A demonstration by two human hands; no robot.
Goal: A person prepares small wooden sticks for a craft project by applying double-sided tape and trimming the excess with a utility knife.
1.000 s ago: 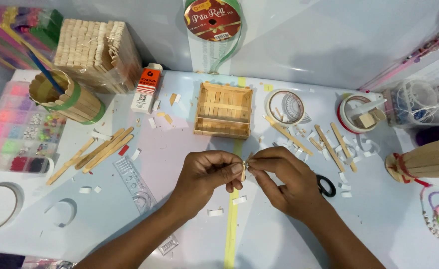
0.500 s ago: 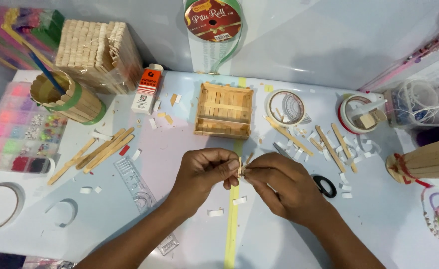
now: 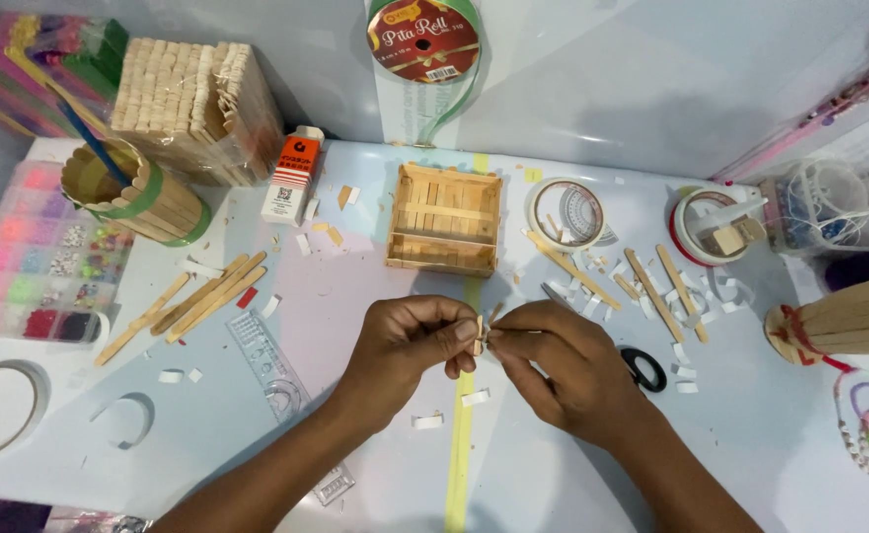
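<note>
Both bare forearms reach in from the lower edge, the left hand (image 3: 405, 345) and right hand (image 3: 563, 365) meeting fingertip to fingertip at centre, fingers curled in a tight pinch.

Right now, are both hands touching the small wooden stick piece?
Touching. The head view shows the left hand and right hand both pinching the small wooden stick piece at their fingertips.

Pale table (image 3: 257, 434) with stick crate (image 3: 445, 219), ruler (image 3: 266, 365), scissors (image 3: 642, 367)
</note>
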